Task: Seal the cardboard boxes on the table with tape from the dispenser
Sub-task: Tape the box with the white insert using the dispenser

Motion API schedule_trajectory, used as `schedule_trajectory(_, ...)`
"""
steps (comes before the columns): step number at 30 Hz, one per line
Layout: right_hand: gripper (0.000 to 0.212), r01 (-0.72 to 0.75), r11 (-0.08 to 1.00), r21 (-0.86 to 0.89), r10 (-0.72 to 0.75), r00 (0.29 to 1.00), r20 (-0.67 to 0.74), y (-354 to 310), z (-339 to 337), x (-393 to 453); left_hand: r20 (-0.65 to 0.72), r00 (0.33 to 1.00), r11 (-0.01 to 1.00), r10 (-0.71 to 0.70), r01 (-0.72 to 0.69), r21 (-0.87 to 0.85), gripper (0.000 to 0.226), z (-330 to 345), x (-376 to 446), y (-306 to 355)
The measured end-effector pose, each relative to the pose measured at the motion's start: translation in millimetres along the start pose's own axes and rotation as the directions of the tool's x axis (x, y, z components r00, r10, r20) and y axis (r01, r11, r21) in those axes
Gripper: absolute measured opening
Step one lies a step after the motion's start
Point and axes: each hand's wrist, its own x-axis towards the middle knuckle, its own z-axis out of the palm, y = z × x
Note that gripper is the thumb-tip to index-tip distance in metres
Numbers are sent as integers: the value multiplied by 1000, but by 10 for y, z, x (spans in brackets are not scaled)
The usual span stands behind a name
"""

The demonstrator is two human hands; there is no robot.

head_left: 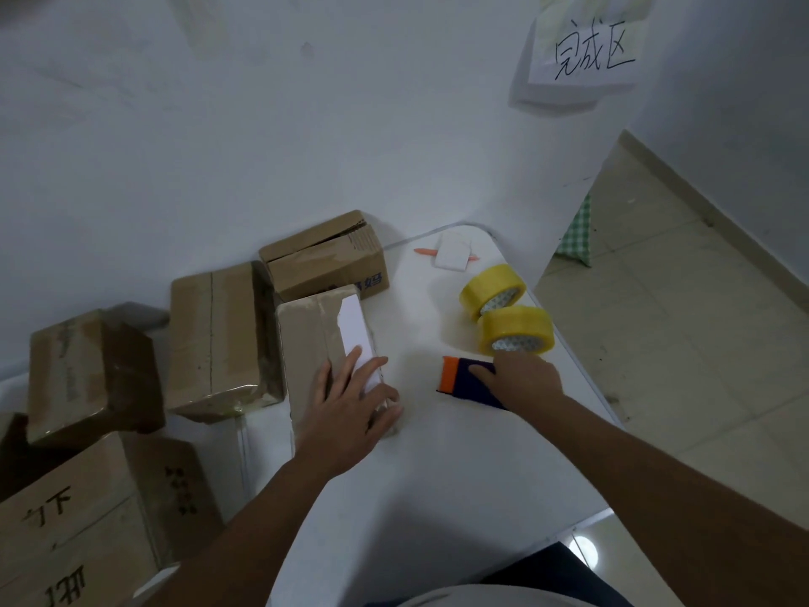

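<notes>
Forearms reached out from the bottom of the view over the white table. The left hand lay flat on the near end of a tall cardboard box, its fingers straight and slightly spread across the top, with the thumb hooked down over the box's near right corner. Two fingertips rested on a white label stuck along the right edge of that box. The right hand came down on a dark blue tool with an orange end, likely the dispenser, which lay on the table just right of the box. Its fingers curled over the tool's far side and the thumb lay on top, though whether they had closed fully round it could not be told.

Just beyond that hand two rolls of yellow tape stood on the table touching one another, near the right edge. To the left of the held box sat a wider taped box, then a darker one, and nearer still a large carton with black writing.

Behind the held box a further box with blue print stood against the wall. At the far corner of the table a white pad lay over an orange pen. A paper sign with handwritten characters hung on the wall.
</notes>
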Motion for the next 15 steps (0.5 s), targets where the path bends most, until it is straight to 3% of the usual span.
schedule_trajectory(3, 36, 40, 996, 74, -36, 998, -59, -187, 178, -37, 17, 1000, 1000, 8, -8, 0, 54, 4, -3, -6)
schedule_trajectory(7, 29, -29, 953, 301, -10, 992, 127, -289, 500, -119, 67, 998, 1000, 2, -1, -2, 52, -9, -7, -11)
schedule_trajectory(8, 31, -31, 941, 337, -7, 994, 111, -290, 556, -137, 82, 997, 1000, 3, -3, 0, 50, -18, -11, -12)
schedule_trajectory(11, 28, 124, 895, 429, -64, 986, -152, -345, 617, -163, 104, 995, 1000, 5, -6, 10, 52, -42, -24, -22)
schedule_trajectory(13, 22, 89, 738, 669, -21, 994, -109, -495, 548, -240, 99, 995, 1000, 6, -7, 7, 53, -45, -28, -23)
schedule_trajectory(15, 27, -165, 380, 910, 10, 985, 174, -690, 475, -358, 114, 993, 1000, 18, -17, -8, 55, -50, -29, -25)
